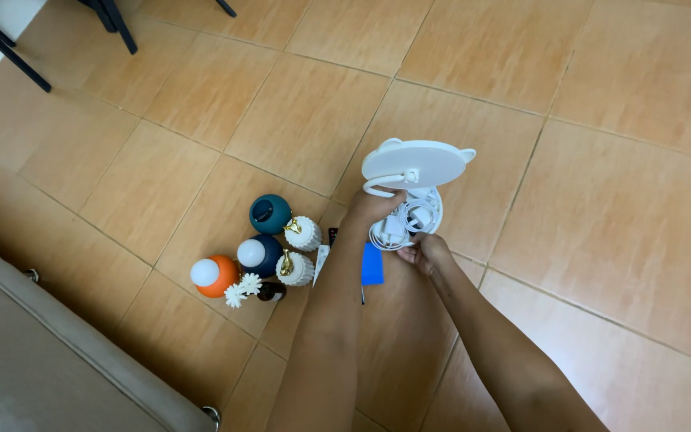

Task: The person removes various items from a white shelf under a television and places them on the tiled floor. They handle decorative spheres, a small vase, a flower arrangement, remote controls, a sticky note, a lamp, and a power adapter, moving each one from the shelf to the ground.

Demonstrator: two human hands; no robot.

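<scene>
Holding white lamp | left hand | right hand at cord

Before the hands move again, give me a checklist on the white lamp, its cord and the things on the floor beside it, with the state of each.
1. Left hand has a grip on the white lamp at its curved neck: ok.
2. Right hand is at the coiled white cord on the lamp base: ok.
3. Cord gathered on the base, not trailing on the tiled floor: ok.
4. Plug free of any socket: cannot tell.
5. Small vases and bottles stand apart from the lamp, to the left of the arms: ok.
6. Blue card lies under the left forearm, close to the lamp: not ok.
</scene>
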